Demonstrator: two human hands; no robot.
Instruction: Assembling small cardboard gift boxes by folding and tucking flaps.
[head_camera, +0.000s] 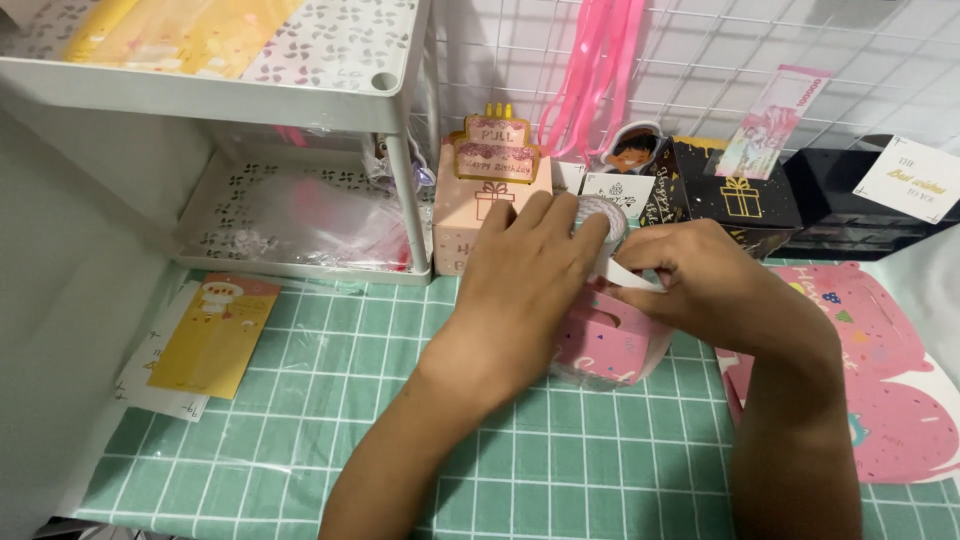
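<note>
Tape roll (600, 212) held in left hand (530, 262) fingers, right hand (700, 275) pinched its white end (630, 275), maybe over pink box (610, 345).

The cutting mat (400, 400) is green with a white grid. Left of it lies a yellow card (213, 335); at its centre, a pink box (605, 345); behind, a black gift box (735, 190) with gold trim.

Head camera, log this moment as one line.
left hand: holds tape roll | right hand: pulls white strip | under hands: pink box | surface: green grid mat
</note>
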